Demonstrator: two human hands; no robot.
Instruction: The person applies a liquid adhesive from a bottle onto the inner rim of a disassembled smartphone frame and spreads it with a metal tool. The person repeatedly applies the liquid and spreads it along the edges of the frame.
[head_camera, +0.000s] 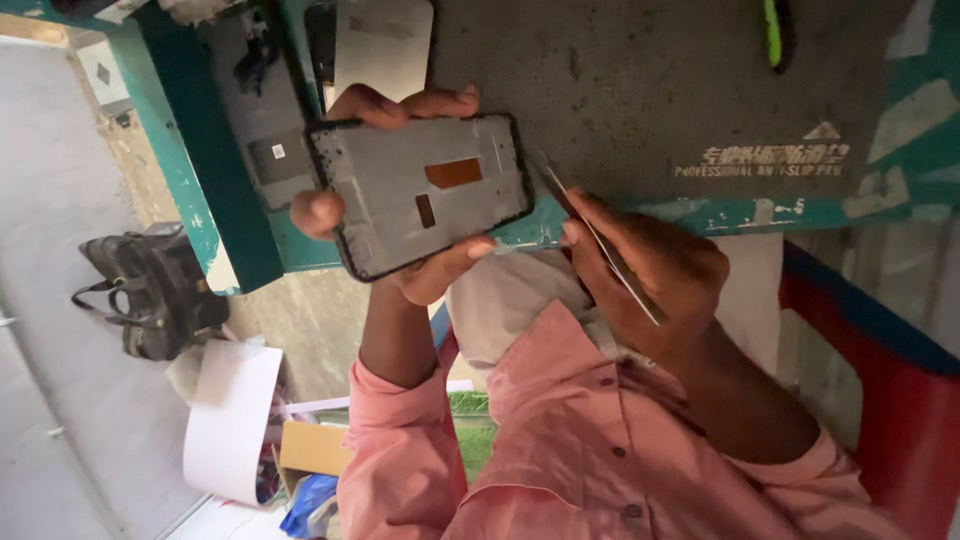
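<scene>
Left hand (400, 250) clamping phone frame (420, 195) by its edges, holding it above bench (620, 90) edge, long axis lying left-right. Right hand (650, 270) closed on thin metal blade (595, 240), tip pointing at frame's right end, nearly touching.

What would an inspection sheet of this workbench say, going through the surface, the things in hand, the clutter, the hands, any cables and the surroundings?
Surface: grey anti-slip mat on a worn teal bench.
Job's things: phone frame, back side up, with an orange strip; thin metal tool.
Clutter: pale flat panel and green-handled tool on the mat.
Hands: left hand grips the phone frame by its edges; right hand holds the metal tool, tip near the frame's edge.
Cables: nothing seen.
Surroundings: black bag, white paper roll and cardboard box on the floor; red seat.
</scene>
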